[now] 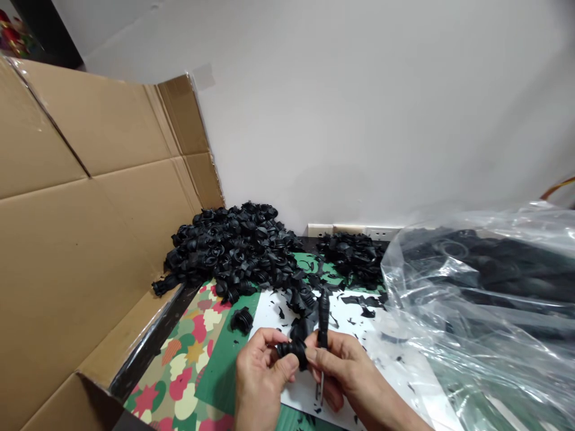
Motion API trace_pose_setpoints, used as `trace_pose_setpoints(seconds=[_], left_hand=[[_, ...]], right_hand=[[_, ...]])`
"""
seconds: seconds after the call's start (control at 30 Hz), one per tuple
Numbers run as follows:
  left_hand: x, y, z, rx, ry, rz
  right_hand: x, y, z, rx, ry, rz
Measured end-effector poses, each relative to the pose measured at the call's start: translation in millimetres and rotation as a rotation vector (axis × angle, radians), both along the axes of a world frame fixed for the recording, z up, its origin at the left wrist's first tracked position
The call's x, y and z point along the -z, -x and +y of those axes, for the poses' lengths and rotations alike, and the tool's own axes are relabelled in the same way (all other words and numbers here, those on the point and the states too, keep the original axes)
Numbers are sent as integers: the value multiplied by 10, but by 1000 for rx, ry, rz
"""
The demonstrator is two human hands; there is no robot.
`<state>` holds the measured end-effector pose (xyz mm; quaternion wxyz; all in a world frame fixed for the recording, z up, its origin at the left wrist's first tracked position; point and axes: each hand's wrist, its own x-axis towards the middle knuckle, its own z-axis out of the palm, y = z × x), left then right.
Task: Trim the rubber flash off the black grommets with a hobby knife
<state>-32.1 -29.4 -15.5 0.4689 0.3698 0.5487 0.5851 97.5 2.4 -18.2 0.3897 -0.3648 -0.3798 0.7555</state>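
Note:
Between the thumb and fingers of my left hand [265, 374] is a black ribbed rubber bellows [293, 352]. My right hand [339, 365] is closed around a tool with a black handle [323, 311] pointing up and a slim metal end [320, 388] pointing down; its exact kind I cannot make out. The right thumb and fingertip also touch the right end of the bellows. Just behind the hands lie more black rubber pieces [303, 299], and a single one [242, 320] sits apart to the left on green sheeting.
A large heap of black rubber bellows [238, 245] leans toward the cardboard wall [112, 161] on the left. Black scraps [353, 254] are piled at the back, near the wall sockets [381, 234]. A clear plastic bag [471, 305] with black pieces stands right. Small trimmings dot the white sheet [381, 383].

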Motion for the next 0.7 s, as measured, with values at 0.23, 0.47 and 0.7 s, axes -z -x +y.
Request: trace_pose_setpoints(seconds=[0.23,0.47,0.7], left_hand=[[-18,-32,-35,-71,-71,168],[20,99,-49,-36,-289,556],[86,9,-82,-112,-400,595]], right_hand=[[-51,-44,-21,-49,-84,-22],[-110,-65,-15,-21,-257,-247],[-33,-71,-34,137,-424,-345]])
